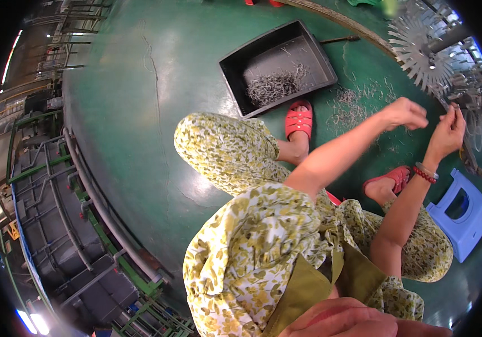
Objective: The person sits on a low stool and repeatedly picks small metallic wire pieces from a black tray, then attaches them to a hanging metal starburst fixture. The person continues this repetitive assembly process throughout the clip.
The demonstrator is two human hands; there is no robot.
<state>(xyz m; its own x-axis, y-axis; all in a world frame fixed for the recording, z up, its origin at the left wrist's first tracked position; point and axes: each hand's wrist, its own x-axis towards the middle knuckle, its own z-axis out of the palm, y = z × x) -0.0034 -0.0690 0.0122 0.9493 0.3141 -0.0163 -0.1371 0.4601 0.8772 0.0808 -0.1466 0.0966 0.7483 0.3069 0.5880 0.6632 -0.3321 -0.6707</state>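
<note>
My left hand (pixel 407 114) is reached out to the right, its fingers curled together and a little blurred. Anything inside them is too small to make out. Close beside it, my right hand (pixel 449 132) pinches with fingertips pointing up; what they grip, if anything, cannot be seen. Red beads and a pale bangle circle the right wrist. Just beyond both hands stands a rack of thin, flat metal pieces (pixel 421 53) fanned out in a ring. More shiny metal parts (pixel 471 84) hang to the right of it.
A black plastic tray (pixel 322 53) holding a heap of thin metal scraps (pixel 277 87) lies on the green floor. Loose scraps (pixel 353 106) are scattered beneath my hands. A blue plastic stool (pixel 474 216) is at the right. Pipes and green framing (pixel 92 191) run along the left.
</note>
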